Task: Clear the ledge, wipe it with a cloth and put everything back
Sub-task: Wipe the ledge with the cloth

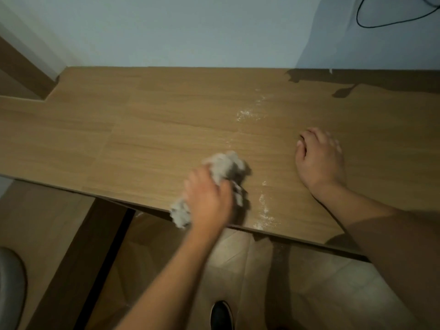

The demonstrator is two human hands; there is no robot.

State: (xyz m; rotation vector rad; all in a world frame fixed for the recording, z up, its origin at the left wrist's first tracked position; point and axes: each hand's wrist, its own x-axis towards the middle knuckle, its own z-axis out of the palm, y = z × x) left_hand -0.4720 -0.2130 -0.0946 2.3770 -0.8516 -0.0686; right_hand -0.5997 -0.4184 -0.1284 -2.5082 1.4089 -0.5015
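gripping cloth (220, 179): left hand (209, 198); right hand (319, 160) flat on ledge (142, 129).

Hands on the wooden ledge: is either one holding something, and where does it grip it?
The left hand grips a crumpled grey cloth around its middle, both ends sticking out. The right hand holds nothing; it rests on the ledge.

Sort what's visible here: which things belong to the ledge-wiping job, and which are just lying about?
Part of the job:
ledge
cloth, bunched in the left hand
white dust on the ledge
right hand, resting flat on the ledge

Just there:
black cable on the wall
dark shoe on the floor
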